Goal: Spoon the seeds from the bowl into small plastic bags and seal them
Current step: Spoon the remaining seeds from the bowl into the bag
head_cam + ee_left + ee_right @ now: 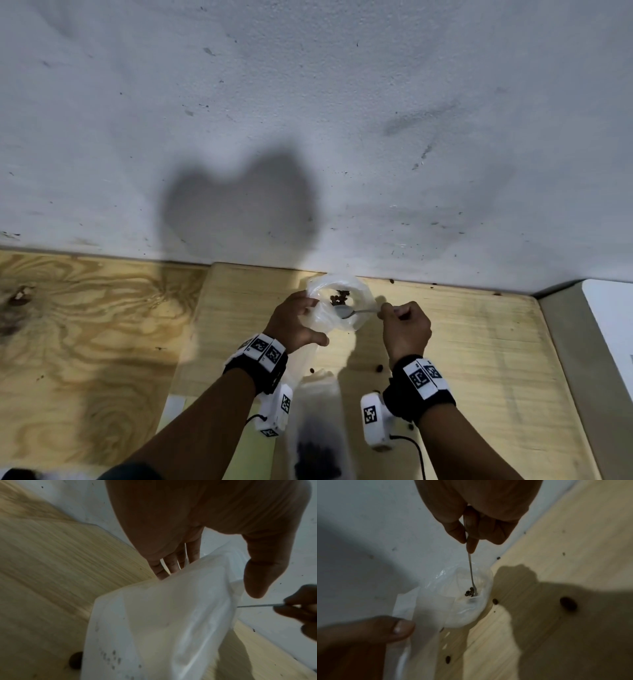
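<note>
My left hand grips a clear plastic bag by its mouth, fingers on the far rim and thumb on the near side, holding it wide. My right hand pinches the handle of a small metal spoon, whose bowl is inside the mouth. A few dark seeds lie in the bag just beyond the spoon. In the right wrist view the seeds sit at the tip of the spoon inside the bag. The left wrist view shows the bag hanging below my fingers. No bowl is in view.
A pale wooden board lies against a white wall. Loose seeds are scattered on the board near my wrists. A blurred translucent plastic strip with dark seeds reaches the bottom edge. A white object sits at the right.
</note>
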A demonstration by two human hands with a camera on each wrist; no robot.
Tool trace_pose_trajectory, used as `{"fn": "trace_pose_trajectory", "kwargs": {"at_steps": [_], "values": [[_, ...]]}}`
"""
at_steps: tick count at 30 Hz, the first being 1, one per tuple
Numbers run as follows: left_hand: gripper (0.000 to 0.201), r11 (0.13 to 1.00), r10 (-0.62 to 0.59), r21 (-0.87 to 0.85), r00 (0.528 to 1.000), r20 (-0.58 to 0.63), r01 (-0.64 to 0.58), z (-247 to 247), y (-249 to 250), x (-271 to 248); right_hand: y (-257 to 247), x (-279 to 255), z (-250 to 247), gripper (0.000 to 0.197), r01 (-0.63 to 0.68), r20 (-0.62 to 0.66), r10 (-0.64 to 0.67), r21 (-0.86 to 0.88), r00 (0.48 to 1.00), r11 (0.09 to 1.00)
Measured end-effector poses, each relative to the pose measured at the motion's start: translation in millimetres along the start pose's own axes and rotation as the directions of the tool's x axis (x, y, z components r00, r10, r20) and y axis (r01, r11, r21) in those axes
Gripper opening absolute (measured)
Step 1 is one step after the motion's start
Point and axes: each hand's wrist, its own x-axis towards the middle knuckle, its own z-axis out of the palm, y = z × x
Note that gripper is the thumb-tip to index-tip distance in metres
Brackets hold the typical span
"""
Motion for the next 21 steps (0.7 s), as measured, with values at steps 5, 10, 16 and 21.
{"fn": "trace_pose_trajectory", "kwargs": {"at_steps": [5,10,16,21], "values": [[0.079,0.993,-0.078,-0.084,0.995,0.055,0.083,-3.9,2.4,0.4,11.9,9.4,7.3,0.021,-0.248,-0.007,0.251,0.133,0.968,0.96],[0.08,0.956,-0.194,-0.203,0.975,0.106,0.213,-11.5,1.3,4.7,15.1,11.4,5.8,0.024,-0.325,-0.009,0.333,0.194,0.943,0.925],[0.078,0.947,-0.196,-0.225,0.968,0.155,0.228,-12.7,-0.2,5.1,20.3,9.2,6.0,0.035,-0.306,0.051,0.302,0.176,0.952,0.935],[0.065,0.942,-0.184,-0.254,0.972,0.149,0.217,-13.2,0.1,1.0,25.3,7.6,1.9,0.03,-0.292,0.124,0.272,0.196,0.954,0.936]]}}
